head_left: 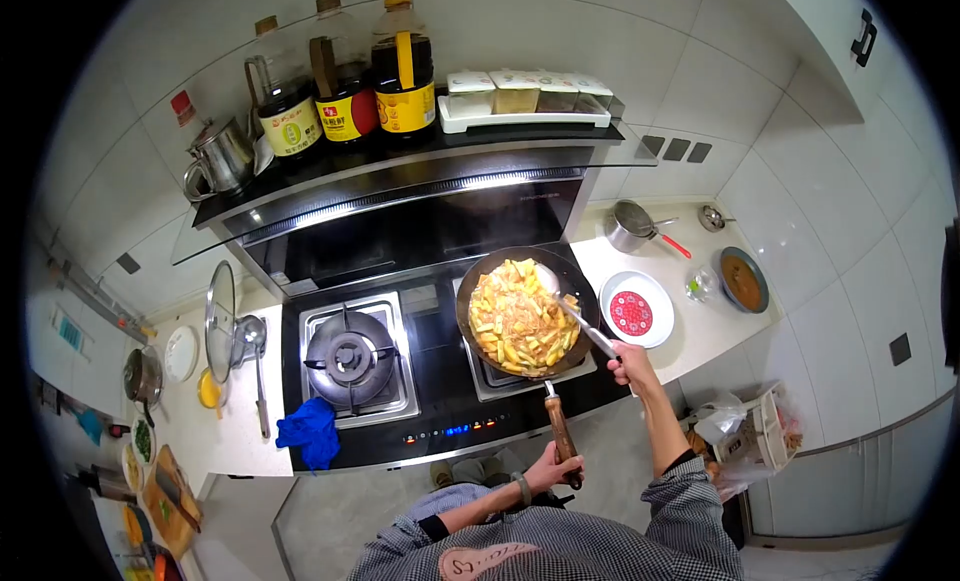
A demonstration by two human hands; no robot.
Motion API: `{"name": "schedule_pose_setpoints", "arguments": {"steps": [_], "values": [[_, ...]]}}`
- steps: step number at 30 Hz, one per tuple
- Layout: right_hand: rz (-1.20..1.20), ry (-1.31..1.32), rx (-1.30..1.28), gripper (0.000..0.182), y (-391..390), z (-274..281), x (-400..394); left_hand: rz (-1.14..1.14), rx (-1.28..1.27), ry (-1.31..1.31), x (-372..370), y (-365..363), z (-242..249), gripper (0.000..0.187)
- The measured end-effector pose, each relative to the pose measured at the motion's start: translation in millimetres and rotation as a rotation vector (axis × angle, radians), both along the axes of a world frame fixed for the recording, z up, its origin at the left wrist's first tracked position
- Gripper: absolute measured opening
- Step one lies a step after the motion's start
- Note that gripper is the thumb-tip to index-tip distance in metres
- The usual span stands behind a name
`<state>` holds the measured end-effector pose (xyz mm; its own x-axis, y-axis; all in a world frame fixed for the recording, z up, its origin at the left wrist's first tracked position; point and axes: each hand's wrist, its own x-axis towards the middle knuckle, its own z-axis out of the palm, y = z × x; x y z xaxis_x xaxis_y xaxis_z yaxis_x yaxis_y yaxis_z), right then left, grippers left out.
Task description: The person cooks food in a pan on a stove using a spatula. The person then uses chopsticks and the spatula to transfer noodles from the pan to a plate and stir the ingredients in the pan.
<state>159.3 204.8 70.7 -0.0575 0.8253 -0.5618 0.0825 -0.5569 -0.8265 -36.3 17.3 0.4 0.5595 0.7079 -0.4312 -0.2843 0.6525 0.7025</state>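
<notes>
The left hand (552, 470) is low, near the body, with its fingers closed around the wooden handle of the pan (480, 316). The right hand (632, 367) reaches forward, forearm slanting up, and its fingers are closed on the spatula (590, 326). The pan sits on the right burner, food (518, 319) inside.

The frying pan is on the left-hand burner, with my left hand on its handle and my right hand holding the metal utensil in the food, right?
Not quite: the head view shows the frying pan on the right-hand burner. Your left hand is on its handle, and your right hand holds the metal utensil in the food.
</notes>
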Motion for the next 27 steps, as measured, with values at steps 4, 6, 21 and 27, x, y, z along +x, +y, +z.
{"name": "schedule_pose_setpoints", "arguments": {"steps": [4,6,21,27], "values": [[0.068,0.265,-0.112,0.027,0.1,-12.5,-10.8,0.004,-0.022,0.006,0.8,-0.5,-3.1,0.054],[0.124,0.212,-0.098,0.035,-7.1,-10.5,-11.3,0.004,-0.042,-0.001,1.4,-0.9,-6.0,0.055],[0.573,-1.084,0.816,0.032,-121.0,140.7,9.2,0.014,-0.025,-0.038,0.6,0.5,-0.5,0.050],[0.468,-1.248,0.888,0.032,-114.3,93.6,-20.7,0.035,-0.024,-0.052,2.5,-0.4,-3.2,0.053]]}}
